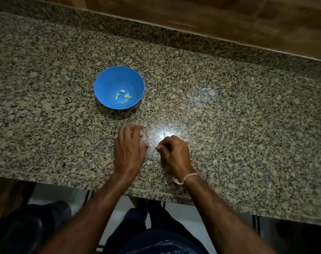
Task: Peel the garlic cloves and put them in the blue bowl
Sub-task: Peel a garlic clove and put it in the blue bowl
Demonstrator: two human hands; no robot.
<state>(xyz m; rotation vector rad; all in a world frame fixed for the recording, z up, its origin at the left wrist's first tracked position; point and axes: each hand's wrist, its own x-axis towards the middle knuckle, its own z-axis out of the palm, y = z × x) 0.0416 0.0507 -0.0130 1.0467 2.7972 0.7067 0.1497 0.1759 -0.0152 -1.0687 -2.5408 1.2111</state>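
head view: blue bowl (108,83) at 11 o'clock holds peeled cloves (123,96). my left hand (129,149) lies flat on the counter (229,116); grasp unclear. my right hand (174,153) is clenched, contents hidden.

Blue bowl (108,85), pale yellow cloves (127,96) (speckled granite counter (229,116)).

Blue bowl (108,85) is the only standing obstacle on the tabletop (238,116). Bare granite all round it: left, behind, far right. Open strip between bowl and both hands (128,151) near the front edge.
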